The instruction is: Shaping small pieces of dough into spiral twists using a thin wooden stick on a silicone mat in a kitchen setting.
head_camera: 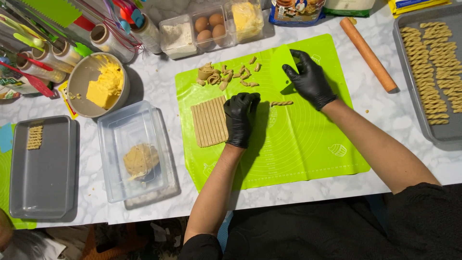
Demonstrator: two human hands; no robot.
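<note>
Left hand: the gloved left hand (239, 119) rests curled at the right edge of the cut dough sheet (210, 122), fingers (246, 99) bent on its end strip.
Right hand: the right hand (308, 78) grips a green scraper (284, 67) near the twisted dough strip (281, 103).
Setting: green silicone mat (308, 144) on the marble surface (159, 86).
Risk: soft strips, judged likely to tear or stretch if pulled fast.

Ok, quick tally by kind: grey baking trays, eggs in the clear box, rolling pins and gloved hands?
Grey baking trays: 2 (left, right)
Eggs: 4
Rolling pin: 1
Gloved hands: 2 (left hand, right hand)
Total: 9
</note>
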